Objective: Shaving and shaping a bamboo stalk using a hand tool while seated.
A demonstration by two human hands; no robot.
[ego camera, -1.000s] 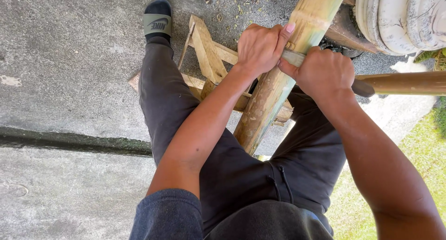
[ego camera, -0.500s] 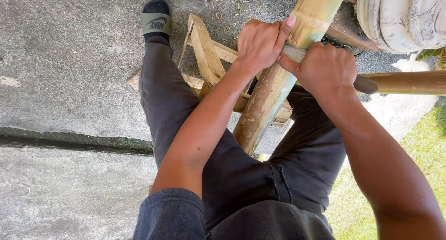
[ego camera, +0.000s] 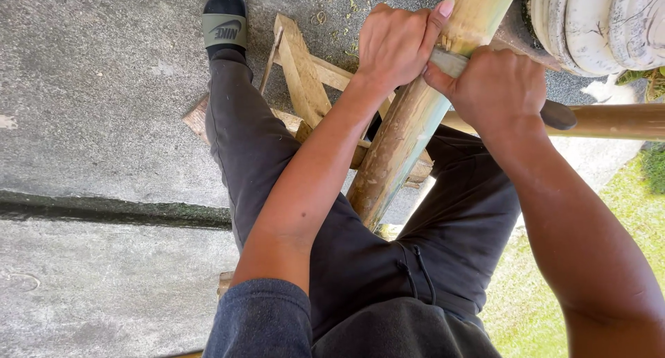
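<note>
Both my hands clamped on the bamboo pole.
Left hand [ego camera: 395, 42] and right hand [ego camera: 495, 88] grip a blade [ego camera: 450, 61] across the bamboo pole [ego camera: 409, 129], which slants down toward my lap.

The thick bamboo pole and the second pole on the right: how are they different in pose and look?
The thick bamboo pole leans steeply between the person's legs; the thinner pole lies almost level at the right edge. The thick one looks pale yellow with a greenish, mottled lower part; the thinner one is plain tan. The left hand and right hand press a grey tool against the thick pole; no hand grips the thinner one. Both are round, smooth stems.
</note>
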